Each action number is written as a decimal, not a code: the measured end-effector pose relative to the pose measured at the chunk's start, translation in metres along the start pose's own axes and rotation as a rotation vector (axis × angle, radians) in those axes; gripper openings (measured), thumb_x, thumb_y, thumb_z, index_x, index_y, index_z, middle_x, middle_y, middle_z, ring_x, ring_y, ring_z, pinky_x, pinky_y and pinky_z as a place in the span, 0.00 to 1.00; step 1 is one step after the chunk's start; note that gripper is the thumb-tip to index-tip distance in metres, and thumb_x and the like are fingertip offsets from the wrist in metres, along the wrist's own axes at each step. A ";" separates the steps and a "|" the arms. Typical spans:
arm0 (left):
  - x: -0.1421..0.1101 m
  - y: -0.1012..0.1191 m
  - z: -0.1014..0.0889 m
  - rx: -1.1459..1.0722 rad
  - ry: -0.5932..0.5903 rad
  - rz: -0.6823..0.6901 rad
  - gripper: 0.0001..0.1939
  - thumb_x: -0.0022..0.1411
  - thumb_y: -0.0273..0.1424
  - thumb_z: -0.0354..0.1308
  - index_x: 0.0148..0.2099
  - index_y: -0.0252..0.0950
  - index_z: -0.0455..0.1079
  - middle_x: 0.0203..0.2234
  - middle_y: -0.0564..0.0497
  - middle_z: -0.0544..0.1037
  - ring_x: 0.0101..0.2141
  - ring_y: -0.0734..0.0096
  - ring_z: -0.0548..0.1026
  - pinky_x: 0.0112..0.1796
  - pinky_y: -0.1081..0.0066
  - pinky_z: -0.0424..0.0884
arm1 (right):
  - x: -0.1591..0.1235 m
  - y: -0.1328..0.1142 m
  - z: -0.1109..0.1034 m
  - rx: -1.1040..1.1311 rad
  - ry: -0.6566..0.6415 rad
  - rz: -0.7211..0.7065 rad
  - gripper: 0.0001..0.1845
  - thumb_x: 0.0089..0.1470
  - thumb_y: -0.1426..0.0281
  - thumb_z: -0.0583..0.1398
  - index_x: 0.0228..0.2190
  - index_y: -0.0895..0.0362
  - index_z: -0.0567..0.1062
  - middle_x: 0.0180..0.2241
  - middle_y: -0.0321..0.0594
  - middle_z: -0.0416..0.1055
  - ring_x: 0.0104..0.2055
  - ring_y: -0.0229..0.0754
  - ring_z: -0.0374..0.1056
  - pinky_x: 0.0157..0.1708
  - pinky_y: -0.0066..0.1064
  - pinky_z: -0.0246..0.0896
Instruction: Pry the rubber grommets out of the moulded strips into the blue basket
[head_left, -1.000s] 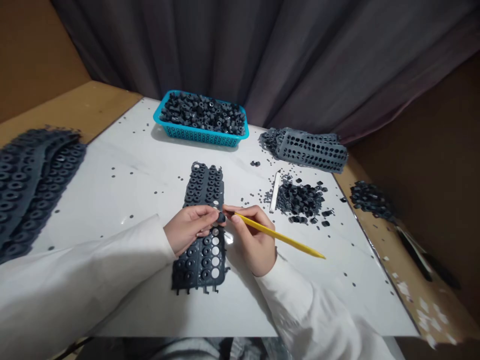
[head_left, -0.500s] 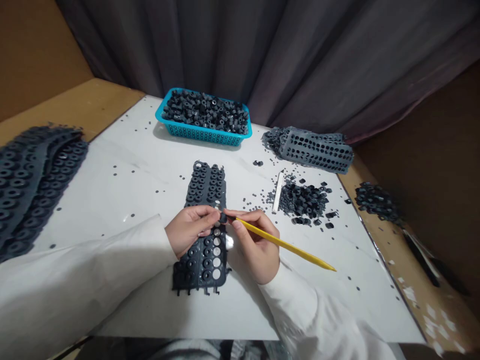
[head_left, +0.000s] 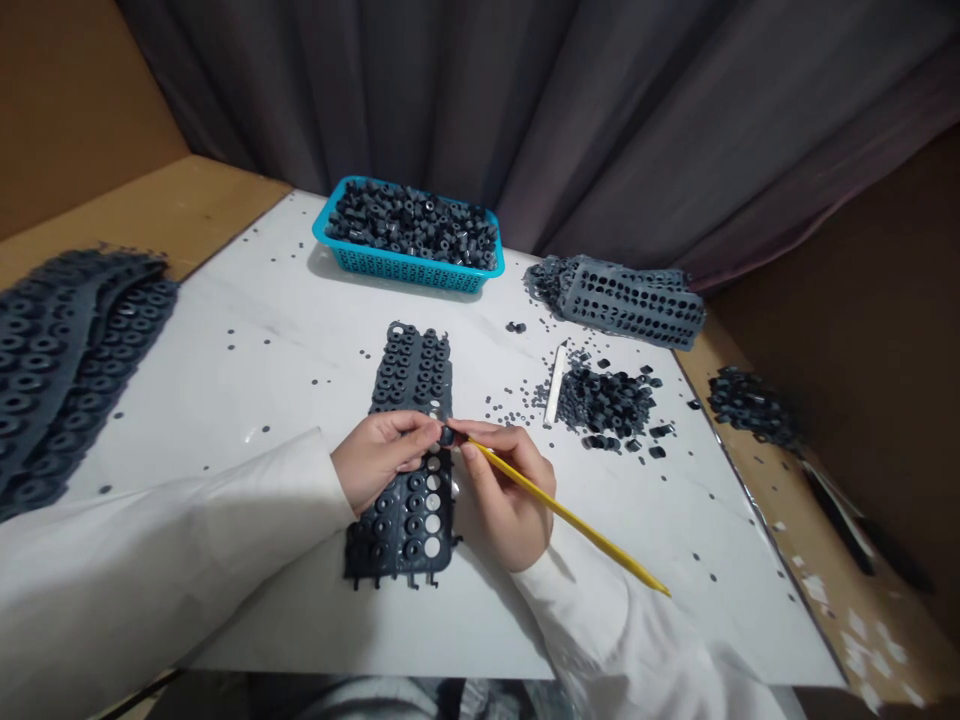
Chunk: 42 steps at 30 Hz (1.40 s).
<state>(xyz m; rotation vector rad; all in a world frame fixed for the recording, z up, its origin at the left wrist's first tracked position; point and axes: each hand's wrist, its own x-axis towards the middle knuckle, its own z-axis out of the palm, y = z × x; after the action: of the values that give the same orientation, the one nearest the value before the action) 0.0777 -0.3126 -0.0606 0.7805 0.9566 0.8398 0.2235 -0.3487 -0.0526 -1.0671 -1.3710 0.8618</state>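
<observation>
My left hand (head_left: 385, 455) pinches a small dark rubber ring (head_left: 447, 436) between thumb and fingertips, above the rubber sheet. In my right hand (head_left: 517, 492) is a slim yellow stick-like tool (head_left: 574, 522), held like a pen, its dark tip at the ring. Its far end points down and right. Beneath both hands the dark rubber sheet (head_left: 414, 365) lies lengthwise, set with rows of raised rings. Along its right side a row of round holes lets the white table show through. My left hand covers part of the sheet's middle.
A blue basket (head_left: 409, 268) full of small rubber pieces stands at the back. Punched sheets (head_left: 634, 300) lie back right, near a white stick tool (head_left: 556, 385) and a heap of dark pieces (head_left: 611, 402). More ringed sheets (head_left: 67, 370) are stacked left. Tiny discs dot the white table (head_left: 270, 620).
The yellow tool's far end has swung downward, with my right hand turning slightly. My left hand keeps its pinch on the ring in nearly the same place.
</observation>
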 end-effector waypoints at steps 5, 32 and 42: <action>0.000 0.000 0.000 0.002 -0.002 -0.004 0.23 0.41 0.47 0.68 0.27 0.31 0.70 0.18 0.56 0.66 0.19 0.84 0.54 0.21 0.77 0.48 | -0.002 0.001 0.000 -0.104 -0.002 -0.080 0.06 0.54 0.77 0.57 0.33 0.54 0.71 0.39 0.42 0.76 0.43 0.42 0.72 0.41 0.35 0.69; -0.001 0.004 0.003 -0.036 0.025 0.027 0.21 0.41 0.44 0.68 0.27 0.31 0.69 0.16 0.58 0.63 0.18 0.84 0.52 0.19 0.78 0.48 | 0.004 -0.001 0.003 0.194 0.012 0.174 0.05 0.52 0.69 0.61 0.29 0.56 0.69 0.39 0.44 0.77 0.44 0.44 0.73 0.45 0.41 0.68; 0.000 -0.005 -0.002 0.019 0.035 0.026 0.18 0.46 0.44 0.66 0.28 0.32 0.70 0.19 0.56 0.68 0.19 0.83 0.55 0.21 0.77 0.50 | -0.001 0.003 0.004 0.138 0.017 0.149 0.02 0.54 0.71 0.60 0.30 0.56 0.70 0.38 0.43 0.77 0.44 0.43 0.73 0.45 0.38 0.68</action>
<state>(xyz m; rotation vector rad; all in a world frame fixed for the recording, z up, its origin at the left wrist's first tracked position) 0.0772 -0.3147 -0.0650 0.7981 0.9886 0.8711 0.2197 -0.3483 -0.0557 -1.0768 -1.2110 1.0389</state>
